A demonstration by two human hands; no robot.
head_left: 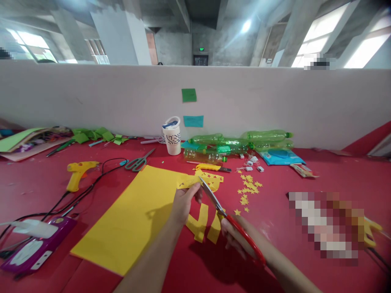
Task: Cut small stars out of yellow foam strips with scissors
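Note:
My left hand [185, 201] pinches a yellow paper strip [200, 181] punched with star-shaped holes and holds it above the red table [275, 191]. My right hand [236, 240] grips red-handled scissors [227, 217], whose blades point up-left to the strip's edge by my left fingers. Cut yellow strips [203, 226] hang or lie below the hands. A large yellow sheet [134, 215] lies flat to the left. Several small yellow paper stars [249, 187] are scattered to the right of the strip.
A yellow glue gun [77, 173] with black cable, grey scissors [139, 162], a yellow utility knife [212, 167], a white cup [172, 136], green plastic bottles [241, 142], a blue packet [281, 156], green paper scraps [94, 136], a purple device [36, 244]. A grey partition wall [275, 101] stands behind.

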